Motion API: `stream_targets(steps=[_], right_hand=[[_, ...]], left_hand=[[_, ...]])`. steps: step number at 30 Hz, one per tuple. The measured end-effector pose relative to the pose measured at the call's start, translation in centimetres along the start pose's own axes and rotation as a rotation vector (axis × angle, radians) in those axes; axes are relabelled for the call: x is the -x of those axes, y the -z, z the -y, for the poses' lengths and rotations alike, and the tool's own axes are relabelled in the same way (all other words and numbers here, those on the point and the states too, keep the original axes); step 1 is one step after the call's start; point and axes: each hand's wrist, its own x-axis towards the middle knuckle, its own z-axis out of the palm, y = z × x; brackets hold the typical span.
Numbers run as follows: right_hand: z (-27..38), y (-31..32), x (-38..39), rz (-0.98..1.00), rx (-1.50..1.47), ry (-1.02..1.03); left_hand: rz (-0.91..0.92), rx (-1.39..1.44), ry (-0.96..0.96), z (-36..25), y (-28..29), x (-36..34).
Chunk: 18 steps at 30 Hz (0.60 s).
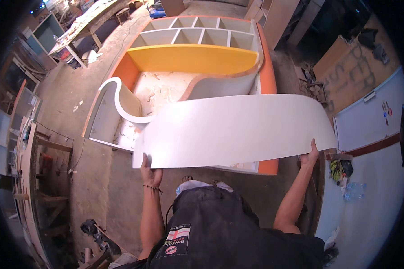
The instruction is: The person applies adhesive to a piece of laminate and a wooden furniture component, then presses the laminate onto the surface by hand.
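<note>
In front of me I hold a long, bent white panel (233, 130), its near edge in both hands. My left hand (151, 171) grips its left corner, thumb on top and fingers underneath. Near the right end my right hand (309, 155) holds the same edge, thumb up; its other fingers are mostly hidden below. Beyond and partly under the panel lies a large orange, yellow and white cabinet (191, 58) with rows of compartments at its far end. A wavy white strip (125, 105) curves along its left part, and another curved divider (224, 80) runs through the middle.
A workbench (83, 28) stands far left, with a wooden bench frame (29, 157) along the left side. On the right is a pale table (368, 193) holding a plastic bottle (355, 191) and gloves (341, 169). A cable (54, 130) trails over the concrete floor.
</note>
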Motion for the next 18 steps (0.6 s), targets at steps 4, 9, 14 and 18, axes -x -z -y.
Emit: stream_targets(steps=[4, 9, 14, 18], right_hand=[[2.1, 4.2, -2.2, -0.058, 0.059, 0.038], [3.2, 4.5, -3.5, 0.005, 0.077, 0.021], [6.3, 2.7, -7.5, 0.000, 0.165, -0.004], [6.1, -4.6, -9.2, -0.005, 0.412, 0.133]], left_hand=[[-0.332, 0.229, -0.078, 2.2, 5.5, 1.0], [-0.367, -0.130, 0.173, 3.2, 11.5, 2.5], [-0.207, -0.504, 0.368, 4.7, 11.8, 3.3], [-0.167, -0.593, 0.359, 4.7, 10.5, 1.7]])
